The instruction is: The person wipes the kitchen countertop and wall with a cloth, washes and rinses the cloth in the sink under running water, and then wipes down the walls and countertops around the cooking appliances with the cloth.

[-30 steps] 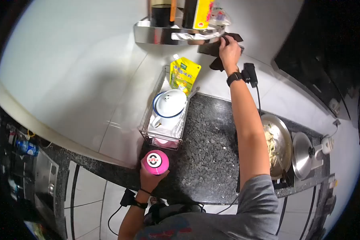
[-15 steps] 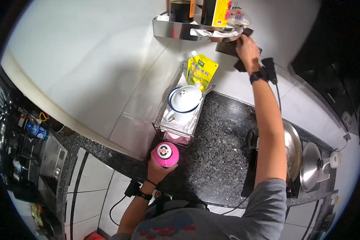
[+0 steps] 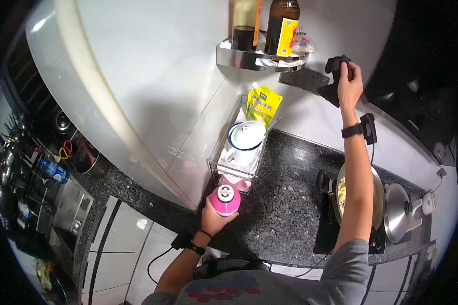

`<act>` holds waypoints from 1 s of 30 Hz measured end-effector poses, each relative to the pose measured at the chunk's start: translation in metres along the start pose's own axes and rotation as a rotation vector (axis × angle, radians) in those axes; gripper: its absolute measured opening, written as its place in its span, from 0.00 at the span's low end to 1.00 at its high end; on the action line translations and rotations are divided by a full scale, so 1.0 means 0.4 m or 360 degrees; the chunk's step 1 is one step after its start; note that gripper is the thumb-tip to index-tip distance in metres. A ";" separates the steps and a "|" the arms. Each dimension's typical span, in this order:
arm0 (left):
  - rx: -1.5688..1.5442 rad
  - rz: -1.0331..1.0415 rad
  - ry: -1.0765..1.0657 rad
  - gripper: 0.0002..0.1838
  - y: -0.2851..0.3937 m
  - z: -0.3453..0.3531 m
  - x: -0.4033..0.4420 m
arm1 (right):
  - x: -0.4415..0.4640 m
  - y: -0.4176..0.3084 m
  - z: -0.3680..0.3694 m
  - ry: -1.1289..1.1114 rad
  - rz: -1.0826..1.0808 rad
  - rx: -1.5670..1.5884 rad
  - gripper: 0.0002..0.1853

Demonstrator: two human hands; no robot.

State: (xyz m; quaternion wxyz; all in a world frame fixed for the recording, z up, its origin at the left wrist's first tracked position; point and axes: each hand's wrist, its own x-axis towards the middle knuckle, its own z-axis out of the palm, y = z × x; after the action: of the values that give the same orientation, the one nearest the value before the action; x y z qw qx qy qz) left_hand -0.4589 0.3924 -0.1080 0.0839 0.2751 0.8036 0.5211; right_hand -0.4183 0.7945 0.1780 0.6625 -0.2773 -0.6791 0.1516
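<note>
My left hand [image 3: 216, 219] is wrapped round a bright pink bottle [image 3: 228, 202] with a round white-and-black top, near the front end of a wire rack [image 3: 234, 170]. Up at the right, my right hand [image 3: 350, 89] has its fingers closed on a dark, irregularly shaped thing [image 3: 336, 84] whose kind I cannot make out. It is held in front of the wall, right of a metal corner shelf [image 3: 239, 58]. On the rack sit a white lidded enamel pot [image 3: 247, 134] and a yellow spouted pouch [image 3: 263, 105].
A pan [image 3: 374, 203] with pale food is on the hob below my right forearm. Beside it lies a metal lid [image 3: 396, 206]. Two bottles, including a brown one [image 3: 282, 30], stand on the shelf. A dark panel [image 3: 304, 80] is on the wall; a sink [image 3: 71, 208] is at left.
My right hand has moved right, away from the shelf's end, with the dark thing in it. My left hand still grips the pink bottle. The view has shifted, showing more of the shelf.
</note>
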 end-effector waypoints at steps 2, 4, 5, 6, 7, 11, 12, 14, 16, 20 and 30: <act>0.0008 0.0013 -0.0016 0.48 -0.005 0.010 0.000 | -0.029 -0.130 -0.016 -0.0084 -0.0221 0.0282 0.14; 0.0045 0.0010 -0.0068 0.49 -0.003 0.021 0.003 | -0.055 -0.243 -0.004 -0.0214 -0.0528 0.0466 0.13; 0.0046 0.0018 -0.0068 0.49 0.000 0.029 0.005 | -0.073 -0.303 0.012 -0.0311 -0.0658 0.0537 0.14; 0.0042 0.0013 -0.0092 0.50 0.002 0.037 0.005 | -0.089 -0.339 0.045 -0.0342 -0.0850 0.0466 0.16; 0.0040 0.0009 -0.0118 0.51 0.003 0.044 0.006 | -0.105 -0.370 0.087 -0.0371 -0.1040 0.0392 0.18; 0.0235 0.0209 0.0010 0.55 0.007 0.026 -0.034 | -0.196 -0.489 0.235 -0.0532 -0.0909 0.0082 0.20; 0.0244 0.0228 0.0022 0.55 -0.034 0.021 -0.052 | -0.203 -0.486 0.294 -0.0440 -0.0940 0.0062 0.18; -0.0164 0.0173 -0.0271 0.48 -0.138 -0.001 -0.070 | -0.219 -0.487 0.345 -0.0343 -0.0847 0.0008 0.16; -0.0406 -0.0081 -0.0340 0.43 -0.125 -0.064 -0.098 | -0.223 -0.479 0.337 -0.0354 -0.0844 -0.0014 0.14; -0.0545 -0.0118 -0.0386 0.31 -0.106 -0.163 -0.152 | -0.230 -0.467 0.296 -0.0553 -0.1113 -0.0317 0.10; -0.0524 -0.0334 0.0248 0.20 -0.127 -0.388 -0.251 | -0.246 -0.622 0.254 -0.0178 -0.0649 0.0986 0.09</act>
State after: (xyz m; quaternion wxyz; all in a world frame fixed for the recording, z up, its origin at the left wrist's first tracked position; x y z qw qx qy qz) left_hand -0.4586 0.2009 -0.0994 0.1192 0.1312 0.7360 0.6534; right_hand -0.5651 0.5549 0.2325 0.6934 0.0860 -0.6775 0.2298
